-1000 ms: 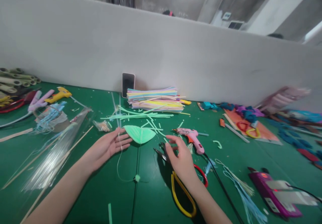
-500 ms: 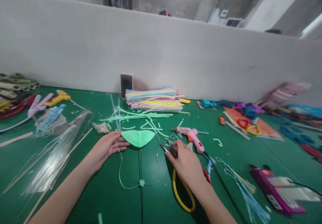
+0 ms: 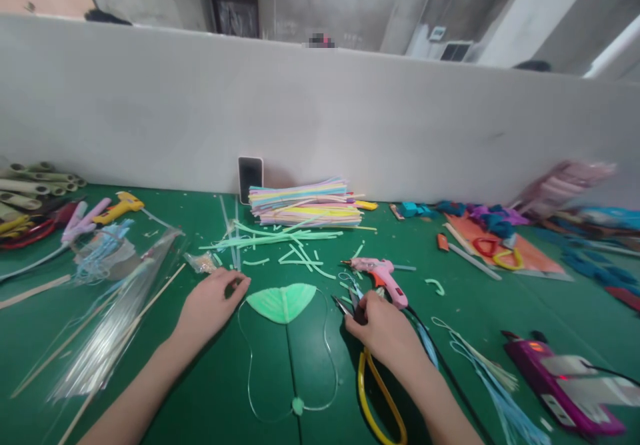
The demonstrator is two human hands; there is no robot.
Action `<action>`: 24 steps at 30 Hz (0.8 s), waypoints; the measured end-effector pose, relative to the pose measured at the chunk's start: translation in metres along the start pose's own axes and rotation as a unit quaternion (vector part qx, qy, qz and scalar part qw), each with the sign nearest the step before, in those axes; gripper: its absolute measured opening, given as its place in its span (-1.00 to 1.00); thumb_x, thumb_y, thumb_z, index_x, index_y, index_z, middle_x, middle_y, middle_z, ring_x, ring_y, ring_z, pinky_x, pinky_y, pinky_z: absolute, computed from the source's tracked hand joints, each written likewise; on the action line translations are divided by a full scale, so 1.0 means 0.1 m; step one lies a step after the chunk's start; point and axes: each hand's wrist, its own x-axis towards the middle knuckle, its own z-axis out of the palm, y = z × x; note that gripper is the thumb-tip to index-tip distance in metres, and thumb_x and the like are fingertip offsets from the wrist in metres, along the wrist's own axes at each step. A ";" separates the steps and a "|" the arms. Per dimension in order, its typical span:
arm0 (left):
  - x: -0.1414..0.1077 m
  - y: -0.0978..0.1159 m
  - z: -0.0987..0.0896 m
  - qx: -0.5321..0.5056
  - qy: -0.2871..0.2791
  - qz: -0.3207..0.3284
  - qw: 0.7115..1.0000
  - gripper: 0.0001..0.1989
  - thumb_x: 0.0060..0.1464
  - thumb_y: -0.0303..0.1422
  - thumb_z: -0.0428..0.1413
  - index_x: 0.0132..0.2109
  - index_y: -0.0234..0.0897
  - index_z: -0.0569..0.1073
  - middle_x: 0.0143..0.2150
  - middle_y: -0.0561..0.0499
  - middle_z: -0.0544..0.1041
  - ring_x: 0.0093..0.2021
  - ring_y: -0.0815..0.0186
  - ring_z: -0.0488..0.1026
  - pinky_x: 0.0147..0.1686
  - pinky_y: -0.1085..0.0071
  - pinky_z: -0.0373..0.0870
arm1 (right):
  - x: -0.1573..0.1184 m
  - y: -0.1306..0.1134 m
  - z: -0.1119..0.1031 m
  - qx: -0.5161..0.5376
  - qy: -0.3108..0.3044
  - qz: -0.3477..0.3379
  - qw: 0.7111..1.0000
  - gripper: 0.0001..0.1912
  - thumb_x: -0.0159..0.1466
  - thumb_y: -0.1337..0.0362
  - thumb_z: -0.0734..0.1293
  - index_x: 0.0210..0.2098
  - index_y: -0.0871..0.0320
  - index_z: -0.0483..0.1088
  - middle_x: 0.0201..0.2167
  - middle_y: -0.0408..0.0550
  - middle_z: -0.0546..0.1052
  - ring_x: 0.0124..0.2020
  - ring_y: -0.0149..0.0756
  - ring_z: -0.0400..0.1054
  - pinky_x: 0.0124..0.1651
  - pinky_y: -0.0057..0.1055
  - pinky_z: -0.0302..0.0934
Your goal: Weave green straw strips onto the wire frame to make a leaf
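Observation:
A light-green fan-shaped piece, seemingly built of thin strips, lies on the green table with its curved edge toward me. A clear cord loops down from its two corners to a small green knob. My left hand is beside the left corner, thumb and fingertips closed together; whatever they pinch is too small to make out. My right hand holds scissors around the pivot, blades pointing up-left toward the piece's right corner and the yellow handle loop toward me.
Green strips are scattered behind the piece, before a bundle of coloured strips and a phone. A pink glue gun lies beyond my right hand. At left are clear sticks; at right, a purple power strip.
My left hand has gone from spread fingers under the piece's left corner to a pinch beside it. The piece now lies lower in view, its cord loop rounder. The scissors stay in my right hand.

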 end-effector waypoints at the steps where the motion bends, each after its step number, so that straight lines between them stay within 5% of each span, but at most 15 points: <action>1: 0.05 0.01 -0.01 0.041 0.016 0.020 0.999 -0.67 0.19 -0.13 -0.01 -0.14 -0.21 0.54 -0.15 -0.12 0.54 -0.06 0.01 0.46 -0.06 0.12 0.38 | -0.01 -0.01 -0.01 -0.003 -0.004 -0.001 1.000 -0.82 0.23 0.19 0.30 -0.31 0.19 0.31 -0.28 0.12 0.54 -0.27 -0.08 0.47 -0.35 -0.34 0.09; 5: 0.52 0.08 0.02 0.151 0.013 0.119 0.981 -0.69 0.20 -0.27 0.05 0.04 -0.27 0.47 0.10 -0.19 0.47 0.15 -0.02 0.34 0.16 0.04 0.23 | -0.06 -0.06 -0.03 -0.031 -0.004 -0.004 1.000 -0.83 0.27 0.22 0.28 -0.25 0.21 0.32 -0.21 0.14 0.53 -0.16 -0.03 0.45 -0.28 -0.32 0.15; 12: 1.34 0.16 0.35 0.262 -0.031 0.201 0.943 -0.65 0.23 -0.27 0.11 0.11 -0.28 0.39 0.10 -0.13 0.44 -0.01 0.15 0.46 -0.05 0.08 0.46 | -0.09 -0.10 0.00 -0.048 0.008 -0.007 0.999 -0.83 0.30 0.27 0.27 -0.17 0.23 0.33 -0.16 0.17 0.51 -0.07 0.02 0.44 -0.19 -0.28 0.24; 17: 1.43 0.16 0.36 0.305 -0.028 0.186 0.934 -0.65 0.23 -0.27 0.11 0.11 -0.29 0.39 0.09 -0.13 0.45 -0.02 0.16 0.47 -0.08 0.10 0.47 | -0.08 -0.08 0.03 -0.040 0.017 -0.005 0.999 -0.84 0.29 0.27 0.27 -0.16 0.21 0.33 -0.18 0.16 0.52 -0.09 0.01 0.45 -0.19 -0.27 0.27; 22: 1.36 0.25 0.11 0.293 -0.014 0.156 0.943 -0.67 0.24 -0.26 0.09 0.09 -0.30 0.39 0.04 -0.12 0.47 -0.05 0.17 0.48 -0.08 0.10 0.46 | -0.09 -0.07 0.02 -0.047 0.013 -0.011 0.999 -0.85 0.29 0.26 0.28 -0.19 0.20 0.34 -0.17 0.14 0.52 -0.08 0.02 0.45 -0.19 -0.26 0.30; 24: 1.31 0.32 -0.02 0.273 -0.011 0.146 0.951 -0.68 0.34 -0.34 -0.14 0.08 -0.39 0.37 -0.09 -0.23 0.53 -0.09 0.09 0.50 -0.11 0.12 0.42 | -0.08 -0.07 0.03 -0.048 0.016 -0.012 0.999 -0.85 0.29 0.26 0.29 -0.18 0.20 0.36 -0.18 0.13 0.52 -0.10 0.02 0.45 -0.19 -0.24 0.31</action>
